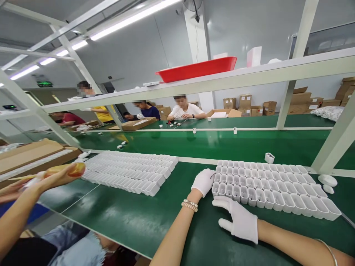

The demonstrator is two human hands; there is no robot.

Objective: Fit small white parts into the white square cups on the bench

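My left hand (203, 182), in a white glove, rests at the left end of a block of white plastic cups (274, 184). Its fingers are curled against the end cups, and whatever they hold is hidden. In front of the nearest row is my right hand (240, 218), also gloved, with thumb and fingers spread and nothing between them. The cups stand open side up in several tight rows, and small dark marks show inside some at the left.
A second block of white cups (133, 170) lies to the left. Beside it, a co-worker's hand holds an amber bottle (65, 170). A single white piece (269, 158) sits on the green conveyor belt (172, 142). Frame posts (337, 140) and a shelf with a red tray (198, 69) stand ahead.
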